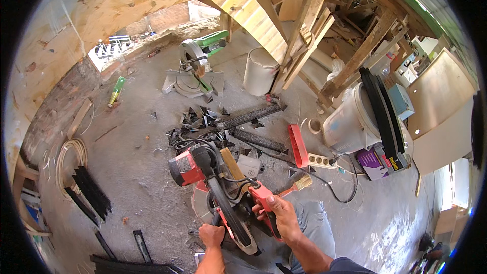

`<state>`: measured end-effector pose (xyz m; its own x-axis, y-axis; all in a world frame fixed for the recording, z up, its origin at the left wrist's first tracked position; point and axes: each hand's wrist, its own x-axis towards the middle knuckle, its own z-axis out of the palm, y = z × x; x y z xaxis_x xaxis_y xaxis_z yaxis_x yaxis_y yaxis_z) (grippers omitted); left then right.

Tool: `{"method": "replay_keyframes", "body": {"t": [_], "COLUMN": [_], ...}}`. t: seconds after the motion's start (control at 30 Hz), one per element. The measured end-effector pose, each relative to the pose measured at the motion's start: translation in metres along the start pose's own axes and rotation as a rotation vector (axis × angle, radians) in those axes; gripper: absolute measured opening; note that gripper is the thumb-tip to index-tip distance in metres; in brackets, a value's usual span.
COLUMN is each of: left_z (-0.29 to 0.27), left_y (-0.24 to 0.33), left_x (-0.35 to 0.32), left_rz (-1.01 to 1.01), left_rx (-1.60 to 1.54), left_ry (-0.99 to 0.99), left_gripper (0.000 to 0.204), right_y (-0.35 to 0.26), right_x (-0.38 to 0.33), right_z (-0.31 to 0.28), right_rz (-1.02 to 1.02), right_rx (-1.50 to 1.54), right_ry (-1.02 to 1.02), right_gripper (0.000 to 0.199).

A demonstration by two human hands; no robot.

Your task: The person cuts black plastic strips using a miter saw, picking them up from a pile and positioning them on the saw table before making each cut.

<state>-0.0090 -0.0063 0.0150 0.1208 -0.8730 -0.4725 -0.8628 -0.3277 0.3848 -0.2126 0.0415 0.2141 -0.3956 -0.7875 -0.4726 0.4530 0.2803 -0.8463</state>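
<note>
Before me on the floor is a red and black mitre saw [218, 193]. My right hand [284, 219] is wrapped round its red handle, with the thumb on top. Beside the blade guard, low on the left, my left hand [212, 234] is closed in a fist; a dark piece shows at its top, but what it holds is mostly hidden. A wooden block [231, 165] sits on the saw's far side. Behind the saw lies a heap of black triangular offcuts [195, 120], next to two long dark strips [251, 116].
A green mitre saw [195, 66] and a white bucket [259, 73] stand farther back. To the right are a red tray-like piece [298, 146], a power strip [321, 161], a paintbrush [299, 184] and a larger bucket [352, 122]. Black strips [91, 190] and a coil [71, 160] lie left.
</note>
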Motion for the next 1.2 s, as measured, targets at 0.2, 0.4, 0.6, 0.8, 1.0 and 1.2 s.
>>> {"method": "replay_keyframes", "body": {"t": [0.2, 0.4, 0.6, 0.8, 1.0, 1.2], "left_z": [-0.014, -0.008, -0.014, -0.022, -0.028, -0.028], "left_y": [0.015, 0.006, 0.013, 0.019, 0.025, 0.024], "left_x": [-0.007, -0.003, -0.006, -0.01, -0.013, -0.012], "left_rz": [-0.074, -0.058, -0.083, -0.113, -0.129, -0.123], "left_rx": [0.01, 0.003, -0.013, 0.006, -0.009, -0.018], "left_ry": [-0.01, 0.007, -0.019, -0.047, -0.055, -0.066], "left_gripper": [0.047, 0.061, 0.047, 0.045, 0.045, 0.045], "right_y": [0.003, 0.009, 0.008, 0.005, 0.007, 0.008], "right_x": [0.0, 0.003, 0.001, 0.001, 0.0, 0.002], "right_z": [-0.004, -0.004, -0.007, -0.005, -0.01, -0.003], "right_rz": [-0.033, -0.074, -0.06, -0.091, -0.043, -0.165], "right_rx": [-0.114, -0.137, -0.104, -0.113, -0.164, -0.105], "right_ry": [0.003, 0.004, 0.001, -0.012, 0.024, -0.017], "right_gripper": [0.056, 0.059, 0.059, 0.061, 0.062, 0.062]}}
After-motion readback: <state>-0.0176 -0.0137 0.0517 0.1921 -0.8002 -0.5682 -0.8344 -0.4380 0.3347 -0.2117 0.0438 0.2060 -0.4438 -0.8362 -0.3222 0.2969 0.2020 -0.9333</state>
